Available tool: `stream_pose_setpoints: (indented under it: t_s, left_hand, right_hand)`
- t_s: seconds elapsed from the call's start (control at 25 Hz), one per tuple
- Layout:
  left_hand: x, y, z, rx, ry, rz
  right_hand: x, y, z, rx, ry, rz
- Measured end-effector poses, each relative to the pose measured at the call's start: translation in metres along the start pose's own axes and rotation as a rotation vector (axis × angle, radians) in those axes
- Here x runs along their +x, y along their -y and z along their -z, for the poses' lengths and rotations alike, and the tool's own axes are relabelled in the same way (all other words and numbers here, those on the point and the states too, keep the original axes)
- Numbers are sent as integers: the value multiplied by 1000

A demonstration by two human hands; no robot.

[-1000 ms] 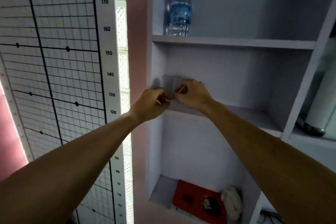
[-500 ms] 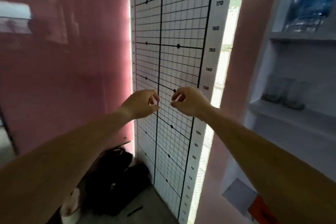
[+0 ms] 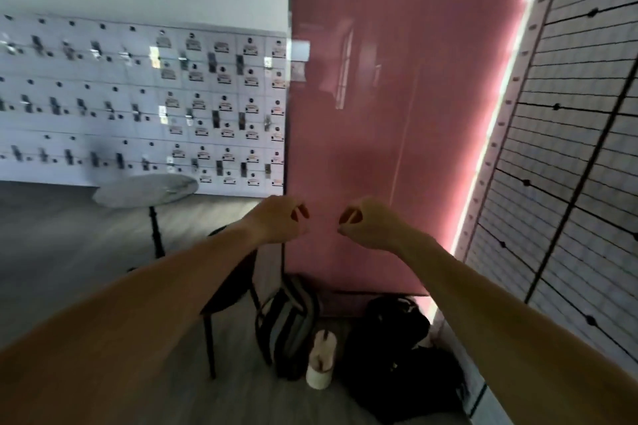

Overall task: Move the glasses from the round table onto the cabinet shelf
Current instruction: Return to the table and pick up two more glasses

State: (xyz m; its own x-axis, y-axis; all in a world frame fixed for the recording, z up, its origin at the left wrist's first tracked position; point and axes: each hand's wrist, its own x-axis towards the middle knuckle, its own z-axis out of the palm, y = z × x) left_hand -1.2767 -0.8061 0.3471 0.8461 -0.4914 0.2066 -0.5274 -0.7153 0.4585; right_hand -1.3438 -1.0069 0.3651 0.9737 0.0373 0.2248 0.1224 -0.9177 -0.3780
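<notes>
Both arms are reaching forward in front of the pink wall panel [image 3: 397, 97], the chosen landmark here. The left hand [image 3: 276, 222] is hovering just at the panel's left edge, its fingers loosely curled with thumb and forefinger nearly meeting, a narrow pinch holding nothing. The right hand [image 3: 367, 222] is floating in front of the panel's lower middle, curled the same way, fingertips close together and gripping nothing. The two hands are sitting near each other but apart. To the left of the panel, the round table [image 3: 146, 190] is standing on a thin dark post before a wall of small lockers [image 3: 138, 97]; its top is blurred, and whether any glasses are resting on it cannot be told. Below the panel, a dark chair [image 3: 228, 293], a striped backpack [image 3: 288, 324], a black bag [image 3: 397, 348] and a pale cylinder [image 3: 321, 364] are lying on the floor. To the panel's right, a gridded measuring chart [image 3: 569, 148] is glowing along its edge.
</notes>
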Motion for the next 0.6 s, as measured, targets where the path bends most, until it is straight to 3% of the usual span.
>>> stream_pose_setpoints:
  t_s: [0.4, 0.6]
  left_hand:
    - [-75, 244, 123, 84, -136, 375]
    - [-67, 324, 153, 144, -182, 478]
  right_hand:
    - [164, 210, -150, 93, 219, 348]
    - [242, 261, -211, 143, 258, 394]
